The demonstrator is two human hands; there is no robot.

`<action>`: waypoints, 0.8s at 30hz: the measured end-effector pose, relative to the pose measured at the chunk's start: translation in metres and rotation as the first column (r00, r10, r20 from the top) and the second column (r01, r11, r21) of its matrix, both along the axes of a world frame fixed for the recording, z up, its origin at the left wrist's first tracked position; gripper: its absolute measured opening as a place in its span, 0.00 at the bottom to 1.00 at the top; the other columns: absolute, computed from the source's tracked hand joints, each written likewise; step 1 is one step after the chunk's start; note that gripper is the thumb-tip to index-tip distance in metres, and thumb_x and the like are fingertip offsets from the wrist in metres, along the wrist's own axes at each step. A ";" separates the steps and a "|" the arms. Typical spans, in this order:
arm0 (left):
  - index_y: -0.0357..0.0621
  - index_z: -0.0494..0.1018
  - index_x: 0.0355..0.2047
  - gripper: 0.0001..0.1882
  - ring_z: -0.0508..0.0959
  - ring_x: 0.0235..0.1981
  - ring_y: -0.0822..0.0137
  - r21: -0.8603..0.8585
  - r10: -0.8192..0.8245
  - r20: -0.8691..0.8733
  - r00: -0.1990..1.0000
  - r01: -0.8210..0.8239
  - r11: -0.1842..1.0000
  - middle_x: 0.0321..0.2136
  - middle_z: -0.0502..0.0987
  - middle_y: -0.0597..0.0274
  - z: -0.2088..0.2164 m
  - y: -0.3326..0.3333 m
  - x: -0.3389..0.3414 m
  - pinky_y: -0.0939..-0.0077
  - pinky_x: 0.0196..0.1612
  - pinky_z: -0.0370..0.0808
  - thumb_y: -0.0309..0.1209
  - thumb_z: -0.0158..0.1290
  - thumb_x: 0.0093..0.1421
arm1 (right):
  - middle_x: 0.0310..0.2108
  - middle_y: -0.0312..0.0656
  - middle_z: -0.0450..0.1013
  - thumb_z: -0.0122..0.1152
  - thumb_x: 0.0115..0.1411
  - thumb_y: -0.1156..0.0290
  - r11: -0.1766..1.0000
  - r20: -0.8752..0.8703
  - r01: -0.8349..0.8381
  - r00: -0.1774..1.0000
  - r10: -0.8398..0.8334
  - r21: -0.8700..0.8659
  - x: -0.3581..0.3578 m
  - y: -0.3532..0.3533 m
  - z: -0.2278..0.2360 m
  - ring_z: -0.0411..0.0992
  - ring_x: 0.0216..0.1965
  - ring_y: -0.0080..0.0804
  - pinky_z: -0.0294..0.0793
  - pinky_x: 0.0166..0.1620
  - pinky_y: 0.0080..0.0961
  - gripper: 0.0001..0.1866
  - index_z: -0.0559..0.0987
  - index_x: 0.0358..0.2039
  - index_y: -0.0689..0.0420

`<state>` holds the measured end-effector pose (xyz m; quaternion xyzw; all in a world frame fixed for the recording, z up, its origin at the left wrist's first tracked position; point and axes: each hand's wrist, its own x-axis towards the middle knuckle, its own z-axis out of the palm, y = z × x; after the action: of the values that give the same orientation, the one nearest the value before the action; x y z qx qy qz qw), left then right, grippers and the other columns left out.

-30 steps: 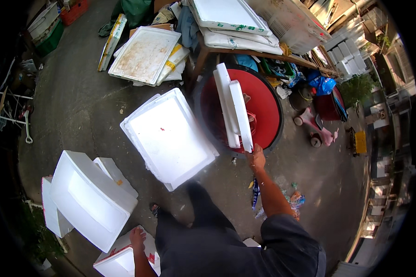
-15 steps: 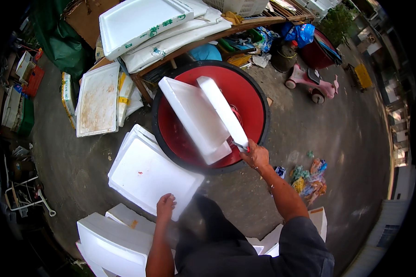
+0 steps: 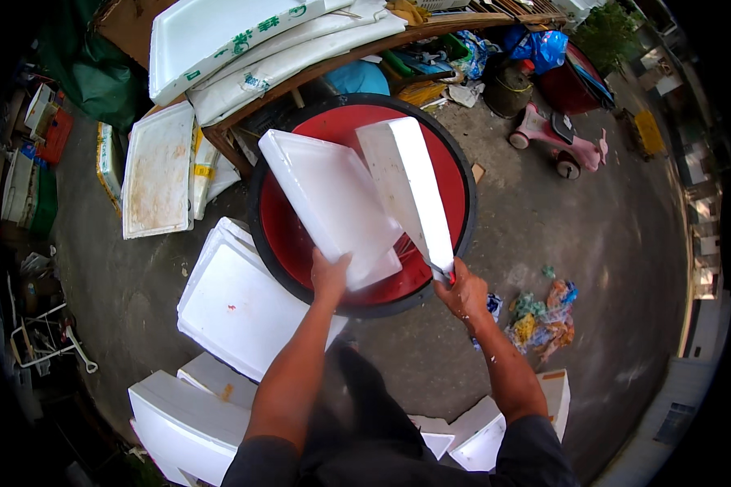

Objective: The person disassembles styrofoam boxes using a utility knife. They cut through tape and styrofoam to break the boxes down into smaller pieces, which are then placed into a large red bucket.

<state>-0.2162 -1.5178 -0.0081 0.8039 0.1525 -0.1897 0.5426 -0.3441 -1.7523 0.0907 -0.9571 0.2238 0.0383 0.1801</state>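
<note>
"Where are the pieces held?"
"Over the mouth of the red tub [image 3: 456,207]. The foam tray [image 3: 325,195] is pinched at its near edge by the left grip [image 3: 330,276]; the near end of the foam slab [image 3: 414,187] is clasped in the right grip [image 3: 463,290], beside something red, unclear."
"And the step?"
"Positioning above the tub, apparently; steady holds are called for next."

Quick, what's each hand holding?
Left hand: closed on the edge of a white rectangular foam tray.
Right hand: closed on a small red-and-grey object at the end of another white foam slab.
</note>
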 end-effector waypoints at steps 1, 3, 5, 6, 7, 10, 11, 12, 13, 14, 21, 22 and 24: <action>0.32 0.61 0.54 0.36 0.77 0.43 0.48 0.062 -0.007 0.041 0.999 0.005 0.998 0.43 0.75 0.40 0.014 -0.013 -0.002 0.61 0.49 0.71 0.38 0.61 0.49 | 0.30 0.48 0.77 0.66 0.48 0.55 1.000 -0.021 -0.001 1.000 0.001 -0.005 0.005 0.003 0.007 0.76 0.31 0.51 0.75 0.34 0.43 0.26 0.73 0.46 0.53; 0.32 0.60 0.54 0.35 0.76 0.45 0.47 0.028 -0.026 0.171 0.985 0.022 0.999 0.44 0.75 0.40 0.011 -0.042 -0.008 0.60 0.49 0.70 0.39 0.60 0.51 | 0.30 0.49 0.77 0.66 0.48 0.55 1.000 -0.031 -0.025 0.999 0.024 -0.020 0.015 0.004 0.016 0.76 0.31 0.52 0.74 0.34 0.43 0.27 0.72 0.46 0.53; 0.36 0.57 0.59 0.36 0.73 0.50 0.46 0.012 -0.057 0.213 0.975 0.056 0.998 0.48 0.73 0.41 0.033 -0.070 -0.019 0.61 0.52 0.69 0.39 0.58 0.55 | 0.30 0.49 0.77 0.66 0.48 0.55 0.998 -0.006 -0.053 0.999 0.053 -0.041 0.027 -0.005 0.018 0.76 0.31 0.53 0.74 0.35 0.43 0.28 0.72 0.47 0.54; 0.36 0.56 0.60 0.36 0.71 0.53 0.46 -0.062 -0.078 0.198 0.977 0.092 0.994 0.51 0.71 0.41 0.023 -0.079 -0.021 0.61 0.54 0.67 0.38 0.57 0.56 | 0.31 0.50 0.77 0.66 0.49 0.58 0.998 0.077 -0.043 0.996 0.047 -0.052 0.035 -0.005 0.025 0.75 0.32 0.53 0.74 0.36 0.42 0.26 0.73 0.46 0.56; 0.38 0.54 0.62 0.36 0.70 0.53 0.42 -0.108 -0.132 0.234 0.963 0.160 0.981 0.52 0.68 0.37 0.019 -0.088 -0.024 0.59 0.54 0.67 0.38 0.55 0.58 | 0.32 0.50 0.76 0.66 0.49 0.59 0.995 0.187 -0.029 0.981 0.047 -0.100 0.040 -0.010 0.025 0.75 0.33 0.53 0.74 0.36 0.42 0.25 0.74 0.46 0.56; 0.39 0.55 0.62 0.34 0.68 0.56 0.44 -0.125 -0.157 0.312 0.937 0.205 0.971 0.55 0.66 0.39 0.015 -0.085 -0.031 0.60 0.57 0.65 0.36 0.54 0.58 | 0.34 0.50 0.75 0.67 0.50 0.69 0.990 0.461 0.062 0.887 0.003 -0.126 0.054 -0.012 0.032 0.75 0.34 0.48 0.74 0.36 0.36 0.16 0.76 0.40 0.59; 0.40 0.55 0.62 0.34 0.68 0.56 0.44 -0.116 -0.195 0.311 0.930 0.241 0.964 0.56 0.66 0.40 0.017 -0.076 -0.032 0.61 0.57 0.65 0.36 0.54 0.59 | 0.34 0.49 0.75 0.66 0.51 0.70 0.999 0.475 0.036 0.880 -0.013 -0.040 0.052 -0.008 0.030 0.75 0.33 0.46 0.73 0.35 0.34 0.15 0.77 0.39 0.59; 0.40 0.55 0.62 0.34 0.68 0.56 0.45 -0.106 -0.232 0.310 0.922 0.276 0.955 0.56 0.66 0.40 0.019 -0.063 -0.033 0.62 0.58 0.65 0.36 0.54 0.59 | 0.33 0.49 0.75 0.66 0.51 0.71 0.999 0.487 0.007 0.873 -0.030 0.048 0.046 -0.002 0.027 0.75 0.32 0.45 0.73 0.35 0.33 0.14 0.77 0.39 0.59; 0.40 0.55 0.63 0.34 0.67 0.57 0.46 -0.092 -0.260 0.308 0.915 0.300 0.949 0.56 0.66 0.40 0.021 -0.046 -0.036 0.62 0.58 0.65 0.36 0.54 0.59 | 0.33 0.48 0.75 0.66 0.52 0.72 0.990 0.498 -0.034 0.866 -0.041 0.140 0.040 0.008 0.024 0.75 0.31 0.44 0.73 0.34 0.31 0.13 0.77 0.38 0.60; 0.40 0.55 0.63 0.34 0.67 0.58 0.48 -0.142 -0.288 0.305 0.908 0.343 0.929 0.57 0.65 0.40 0.014 -0.035 -0.040 0.64 0.58 0.64 0.35 0.53 0.59 | 0.31 0.47 0.74 0.64 0.54 0.74 0.975 0.454 -0.097 0.891 -0.004 0.199 0.035 0.025 0.020 0.75 0.30 0.41 0.73 0.34 0.29 0.09 0.77 0.36 0.60; 0.46 0.53 0.65 0.34 0.74 0.49 0.51 -0.211 -0.054 -0.155 0.986 0.020 0.977 0.56 0.68 0.48 0.015 0.078 -0.109 0.66 0.54 0.68 0.39 0.52 0.60 | 0.35 0.57 0.75 0.60 0.56 0.68 0.898 0.172 -0.302 0.951 0.259 0.321 0.018 0.118 -0.101 0.74 0.37 0.57 0.73 0.39 0.42 0.14 0.76 0.41 0.64; 0.45 0.56 0.63 0.33 0.75 0.48 0.51 -0.115 -0.040 -0.157 0.987 0.022 0.993 0.54 0.70 0.47 -0.004 0.105 -0.133 0.65 0.53 0.69 0.40 0.52 0.60 | 0.38 0.58 0.74 0.60 0.55 0.68 0.917 -0.006 -0.223 0.971 0.238 0.331 0.026 0.130 -0.110 0.72 0.38 0.59 0.72 0.41 0.44 0.17 0.76 0.43 0.64; 0.43 0.61 0.60 0.32 0.77 0.45 0.50 0.046 0.008 -0.213 0.977 0.001 0.999 0.49 0.74 0.47 -0.037 0.153 -0.178 0.64 0.51 0.71 0.42 0.52 0.59 | 0.40 0.59 0.73 0.61 0.54 0.68 0.932 -0.209 -0.164 0.948 0.240 0.324 0.032 0.137 -0.133 0.72 0.39 0.59 0.72 0.42 0.44 0.18 0.76 0.43 0.64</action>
<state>-0.3943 -1.3648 -0.0455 0.7909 0.2155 -0.2703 0.5050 -0.3120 -1.6154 -0.0422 -0.9240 0.1353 0.2086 0.2905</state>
